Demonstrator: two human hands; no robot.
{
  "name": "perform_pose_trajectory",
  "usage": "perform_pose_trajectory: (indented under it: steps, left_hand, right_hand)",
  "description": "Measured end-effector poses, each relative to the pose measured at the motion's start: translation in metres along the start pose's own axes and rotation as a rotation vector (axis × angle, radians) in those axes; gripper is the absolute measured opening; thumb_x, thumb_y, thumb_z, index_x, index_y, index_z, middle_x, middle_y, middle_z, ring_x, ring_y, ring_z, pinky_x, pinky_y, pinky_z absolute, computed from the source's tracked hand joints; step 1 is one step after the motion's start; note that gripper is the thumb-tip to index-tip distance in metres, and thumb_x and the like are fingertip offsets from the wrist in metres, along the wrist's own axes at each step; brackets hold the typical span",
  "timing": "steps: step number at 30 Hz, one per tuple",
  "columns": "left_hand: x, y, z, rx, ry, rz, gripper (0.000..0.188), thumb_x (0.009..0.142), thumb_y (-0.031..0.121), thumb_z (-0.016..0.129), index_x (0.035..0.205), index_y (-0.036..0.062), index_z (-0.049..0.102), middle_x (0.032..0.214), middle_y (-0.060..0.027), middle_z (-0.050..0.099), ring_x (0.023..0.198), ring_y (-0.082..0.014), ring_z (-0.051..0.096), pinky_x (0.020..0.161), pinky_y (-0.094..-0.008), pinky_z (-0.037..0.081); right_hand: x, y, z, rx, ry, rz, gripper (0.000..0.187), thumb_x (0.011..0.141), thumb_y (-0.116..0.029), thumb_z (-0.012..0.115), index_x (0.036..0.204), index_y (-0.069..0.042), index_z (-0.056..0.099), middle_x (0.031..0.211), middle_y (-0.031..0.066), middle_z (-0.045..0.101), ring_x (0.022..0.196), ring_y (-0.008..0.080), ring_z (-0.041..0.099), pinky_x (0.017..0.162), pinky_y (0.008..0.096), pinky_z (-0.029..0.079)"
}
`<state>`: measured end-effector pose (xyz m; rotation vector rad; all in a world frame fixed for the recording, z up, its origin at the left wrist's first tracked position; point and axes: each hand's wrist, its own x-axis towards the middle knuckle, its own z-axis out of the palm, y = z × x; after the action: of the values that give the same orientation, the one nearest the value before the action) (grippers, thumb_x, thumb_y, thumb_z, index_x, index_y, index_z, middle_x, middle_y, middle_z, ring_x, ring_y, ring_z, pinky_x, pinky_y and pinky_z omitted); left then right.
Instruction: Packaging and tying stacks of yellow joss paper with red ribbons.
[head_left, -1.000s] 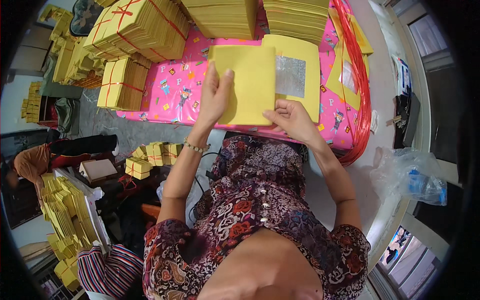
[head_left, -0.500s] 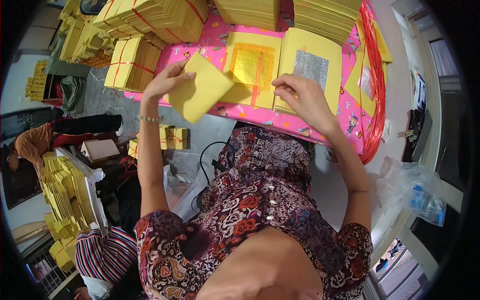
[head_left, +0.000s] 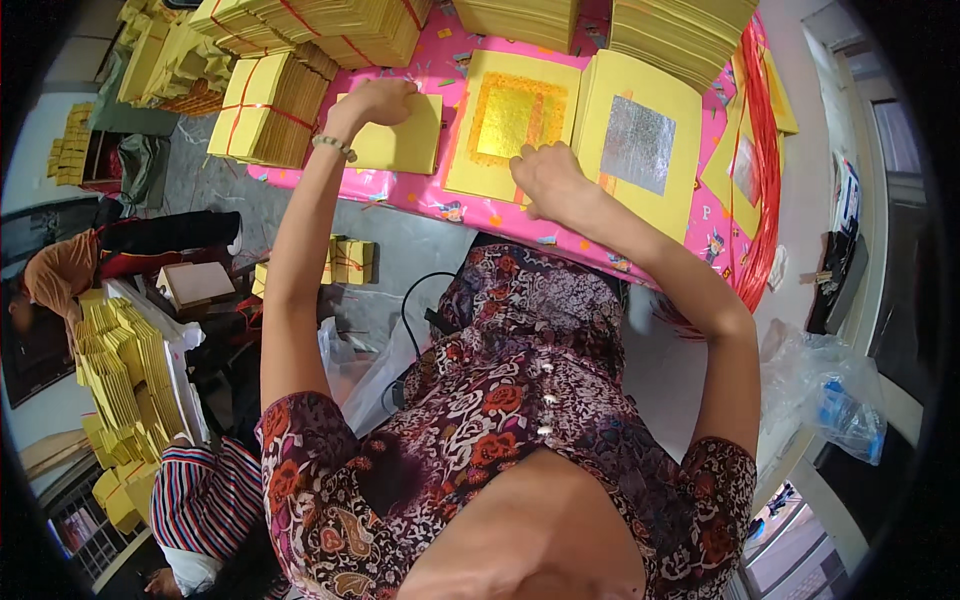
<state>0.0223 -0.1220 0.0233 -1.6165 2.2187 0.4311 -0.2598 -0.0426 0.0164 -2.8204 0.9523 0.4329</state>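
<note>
My left hand (head_left: 383,102) rests on top of a folded yellow paper (head_left: 400,150) that lies flat on the table, its fingers loosely bent over the upper part. Right of it lies a pile of yellow paper sheets with a gold foil square (head_left: 500,115) bordered in orange. At the near right corner of that pile my right hand (head_left: 552,182) is closed, fingertips pinching the top sheet; the hand hides that corner. Beside it sits another yellow pile with a silver foil square (head_left: 638,143), its near left corner behind my right wrist.
Tall stacks of yellow paper (head_left: 690,40) line the table's back; a tied bundle (head_left: 265,110) stands left. Red plastic strands (head_left: 765,200) hang at the right edge of the pink tablecloth (head_left: 445,210). A person in a striped top (head_left: 215,495) is at lower left, near more yellow bundles (head_left: 125,370).
My left hand has moved up and away, and the folded yellow paper it held raised now lies on the table. My right hand has shifted left and nearer, onto the gold sheet's corner.
</note>
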Motion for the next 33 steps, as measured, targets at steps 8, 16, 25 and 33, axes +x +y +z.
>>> perform_pose_trajectory:
  steps: [8,16,25,33]
  left_hand:
    - [0.004,-0.003,0.016,-0.017,0.076,-0.009,0.045,0.078,0.017,0.052,0.123,0.0103,0.051,0.117,-0.0187,0.059,0.113,-0.0372,0.053,0.095,-0.0506,0.042]
    - [0.008,-0.016,0.045,0.035,0.388,0.091,0.047,0.077,0.017,0.063,0.122,0.0112,0.05,0.107,-0.0175,0.06,0.109,-0.0377,0.052,0.09,-0.0503,0.043]
    - [-0.047,0.078,0.019,-0.54,0.348,0.513,0.048,0.07,0.03,0.079,0.107,0.0061,0.06,0.103,-0.0119,0.059,0.101,-0.0312,0.055,0.09,-0.0386,0.044]
    - [-0.05,0.1,0.051,-0.373,0.395,0.469,0.052,0.065,0.039,0.08,0.103,0.0085,0.061,0.098,-0.0111,0.053,0.098,-0.031,0.051,0.085,-0.0415,0.045]
  right_hand:
    - [-0.003,0.013,-0.005,0.075,0.079,-0.076,0.025,0.06,-0.02,0.077,0.076,-0.003,0.067,0.075,0.013,0.066,0.076,0.0282,0.067,0.063,0.0397,0.054]
    - [0.006,0.026,-0.031,0.264,-0.146,-0.065,0.021,0.062,-0.018,0.077,0.07,-0.003,0.064,0.075,0.0154,0.066,0.077,0.0326,0.065,0.063,0.0431,0.05]
    - [0.005,0.036,-0.032,0.352,-0.176,-0.071,0.017,0.068,-0.018,0.076,0.074,-0.005,0.066,0.074,0.0142,0.066,0.077,0.0311,0.065,0.065,0.0426,0.049]
    - [0.002,0.037,-0.036,0.411,-0.116,-0.111,0.021,0.073,-0.018,0.069,0.065,-0.002,0.058,0.06,0.0144,0.058,0.061,0.0308,0.058,0.057,0.0422,0.043]
